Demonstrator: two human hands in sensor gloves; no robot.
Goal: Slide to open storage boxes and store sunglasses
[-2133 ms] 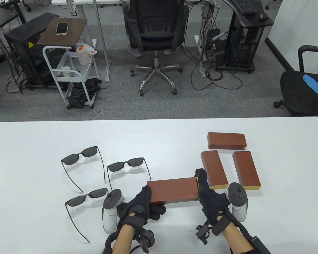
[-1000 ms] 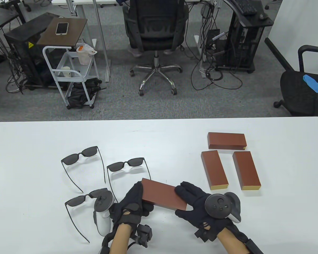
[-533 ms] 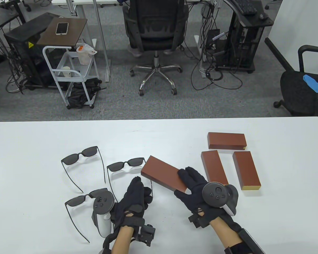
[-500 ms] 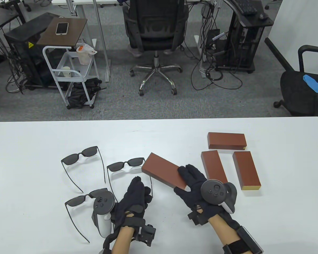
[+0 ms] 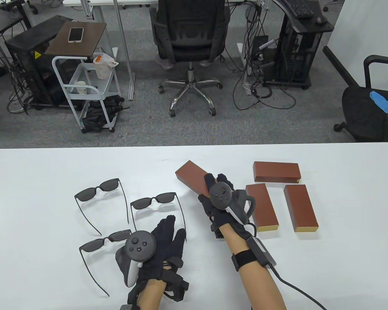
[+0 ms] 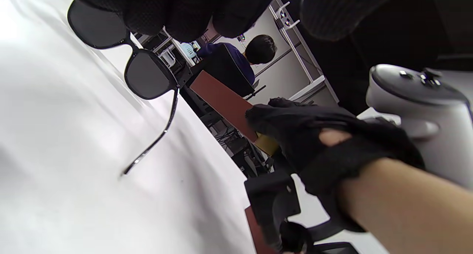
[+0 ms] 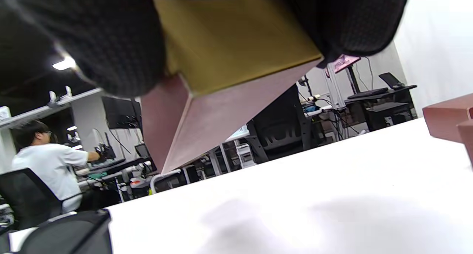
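My right hand (image 5: 217,193) holds one brown box (image 5: 191,176) up off the table (image 5: 38,168), fingers wrapped round its near end. The box's long way points away from me and to my left. Three more boxes (image 5: 281,193) lie close on the right. My left hand (image 5: 163,240) is flat and loose by the sunglasses (image 5: 153,201).

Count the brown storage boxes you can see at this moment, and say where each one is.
4. One box is held off the table in the right hand; three lie to its right: a far box, a near-left box, a near-right box. None seems hidden.
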